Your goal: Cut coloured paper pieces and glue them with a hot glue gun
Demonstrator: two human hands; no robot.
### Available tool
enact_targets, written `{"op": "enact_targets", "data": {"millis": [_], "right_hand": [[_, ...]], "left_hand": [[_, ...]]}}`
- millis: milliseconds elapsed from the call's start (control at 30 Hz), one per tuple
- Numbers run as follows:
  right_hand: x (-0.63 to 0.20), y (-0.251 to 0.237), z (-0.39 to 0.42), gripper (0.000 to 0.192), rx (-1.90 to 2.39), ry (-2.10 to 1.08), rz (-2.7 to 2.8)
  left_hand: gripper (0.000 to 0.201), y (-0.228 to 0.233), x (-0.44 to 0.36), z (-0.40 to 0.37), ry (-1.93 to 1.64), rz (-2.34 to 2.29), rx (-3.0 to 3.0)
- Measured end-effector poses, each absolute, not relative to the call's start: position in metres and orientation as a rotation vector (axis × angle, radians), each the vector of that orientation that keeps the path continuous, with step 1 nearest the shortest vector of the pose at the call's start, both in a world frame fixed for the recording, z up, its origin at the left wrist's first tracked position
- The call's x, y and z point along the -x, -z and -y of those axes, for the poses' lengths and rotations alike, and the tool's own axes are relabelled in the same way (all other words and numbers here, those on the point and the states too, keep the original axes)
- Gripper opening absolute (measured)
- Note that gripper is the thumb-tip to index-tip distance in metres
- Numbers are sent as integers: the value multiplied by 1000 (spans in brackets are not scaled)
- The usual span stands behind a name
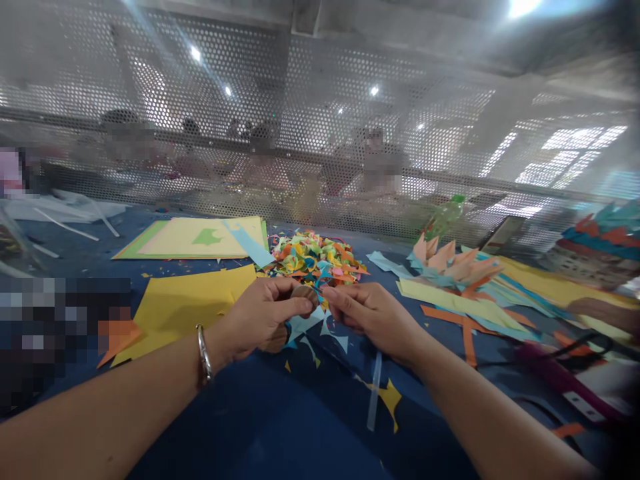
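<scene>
Between the thumb and fingers of my left hand (270,310) is a small round disc (305,297) with a brown wood-grain face. My right hand (367,310) is closed in a pinch at the disc's right edge; what it pinches is too small to make out. Under my left hand shows a second brown wood-grain round piece (275,339), partly hidden. Light blue paper scraps (306,323) lie below the two hands. A translucent strip (374,393) runs down from beneath my right hand; whether the hand touches it is hidden.
Beyond my hands is a heap of colourful paper scraps (320,250). Yellow paper (185,300) and stacked sheets (160,247) lie left. Folded orange paper points (445,260), paper strips (465,303), a green-capped bottle (450,210) and a purple object (565,380) are right. A perforated screen (320,100) stands behind.
</scene>
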State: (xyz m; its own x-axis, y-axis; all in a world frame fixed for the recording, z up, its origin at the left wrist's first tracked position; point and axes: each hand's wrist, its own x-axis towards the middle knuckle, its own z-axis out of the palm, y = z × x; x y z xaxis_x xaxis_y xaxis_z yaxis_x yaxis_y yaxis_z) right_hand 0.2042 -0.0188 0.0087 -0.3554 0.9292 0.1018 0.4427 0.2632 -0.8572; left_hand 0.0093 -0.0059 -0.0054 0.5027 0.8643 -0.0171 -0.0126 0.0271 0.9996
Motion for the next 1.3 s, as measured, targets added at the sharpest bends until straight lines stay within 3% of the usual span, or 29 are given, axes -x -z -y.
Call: {"op": "enact_targets", "data": {"millis": [233, 400, 567, 800, 1100, 1300], "right_hand": [[-207, -7, 16, 47, 1298, -886, 1922], [-209, -6, 16, 46, 1327, -819, 1970], [-209, -6, 15, 44, 1319, -726, 2048], [-207, -6, 14, 47, 1374, -627, 2116], [-208, -5, 15, 47, 1351, -620, 2098], [-203, -5, 16, 36, 1254, -790, 1983]], "left_hand": [[13, -5, -9, 17, -539, -702, -1733], [21, -11, -8, 23, -333, -911, -2199], [22, -16, 4, 9, -435, -1215, -2347], [33, -22, 18, 4, -160, -1263, -2550], [11, -28, 16, 4, -190, -1014, -2197], [13, -11, 5, -6, -742, -810, -1724]]}}
